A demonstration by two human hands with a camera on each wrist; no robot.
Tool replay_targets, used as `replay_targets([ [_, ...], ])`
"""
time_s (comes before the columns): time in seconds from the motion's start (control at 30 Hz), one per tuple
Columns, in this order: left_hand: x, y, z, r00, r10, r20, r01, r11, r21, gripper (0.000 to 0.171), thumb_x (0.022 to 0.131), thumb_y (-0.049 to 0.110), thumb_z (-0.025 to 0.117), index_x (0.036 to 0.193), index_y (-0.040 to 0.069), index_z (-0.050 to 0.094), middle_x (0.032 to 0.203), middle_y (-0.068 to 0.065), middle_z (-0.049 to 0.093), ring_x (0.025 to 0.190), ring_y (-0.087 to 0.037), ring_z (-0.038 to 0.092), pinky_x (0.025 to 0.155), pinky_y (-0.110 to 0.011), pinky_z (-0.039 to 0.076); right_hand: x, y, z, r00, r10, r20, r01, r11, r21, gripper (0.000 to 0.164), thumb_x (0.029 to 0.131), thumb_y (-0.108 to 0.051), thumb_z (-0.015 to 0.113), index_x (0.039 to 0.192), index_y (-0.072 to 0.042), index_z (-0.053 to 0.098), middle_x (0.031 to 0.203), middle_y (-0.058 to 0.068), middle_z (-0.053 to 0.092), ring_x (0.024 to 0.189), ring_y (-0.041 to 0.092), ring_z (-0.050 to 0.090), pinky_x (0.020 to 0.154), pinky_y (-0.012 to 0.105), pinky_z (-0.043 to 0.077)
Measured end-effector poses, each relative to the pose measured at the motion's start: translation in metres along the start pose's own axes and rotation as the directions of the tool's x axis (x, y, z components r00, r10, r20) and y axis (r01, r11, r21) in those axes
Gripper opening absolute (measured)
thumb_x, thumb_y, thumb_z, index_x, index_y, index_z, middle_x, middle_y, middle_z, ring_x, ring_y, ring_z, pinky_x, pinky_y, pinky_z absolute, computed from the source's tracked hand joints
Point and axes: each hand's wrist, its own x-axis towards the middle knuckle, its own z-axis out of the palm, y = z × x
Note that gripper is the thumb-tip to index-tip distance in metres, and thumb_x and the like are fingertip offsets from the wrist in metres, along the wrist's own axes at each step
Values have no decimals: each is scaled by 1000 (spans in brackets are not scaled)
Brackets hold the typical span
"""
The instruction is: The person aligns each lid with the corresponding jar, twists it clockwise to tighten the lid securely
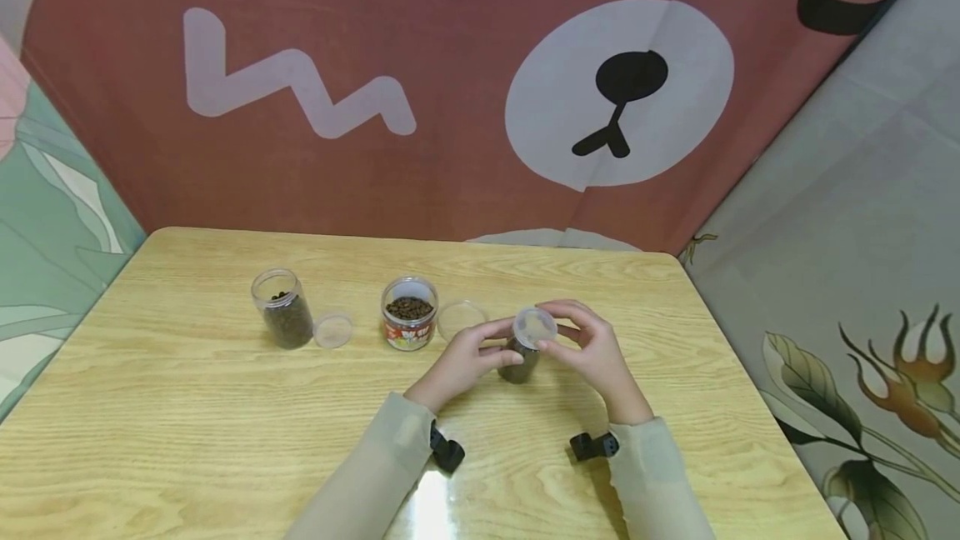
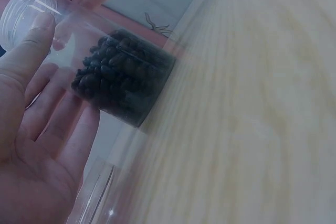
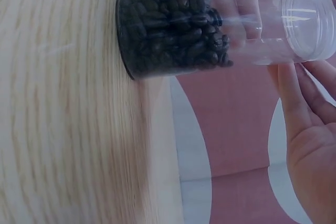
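Left hand (image 1: 471, 358) gripped the bean jar (image 1: 517, 373) from the left, right hand (image 1: 591, 344) pinched its lid (image 1: 536, 328) from the right, so neither was nearer; jar stood pretty much upright, right-of-centre on the table (image 1: 225, 440).

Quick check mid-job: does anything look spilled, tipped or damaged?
Nothing stands out. The left jar and middle jar stand open with lids beside them; the left hand grips the third jar, the right hand its lid. No spill or damage shows.
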Motion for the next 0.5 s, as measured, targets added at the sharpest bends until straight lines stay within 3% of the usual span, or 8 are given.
replay_targets([
  [0.5,-1,1,0,1000,17,4,-17,1000,-5,58,82,27,71,136,17,51,131,-1,55,121,-14,50,97,-27,44,-3,12,-2,1000,-24,19,24,999,44,45,81,4,70,124,0,59,115,19,58,109,27,54,97,37,46],
])
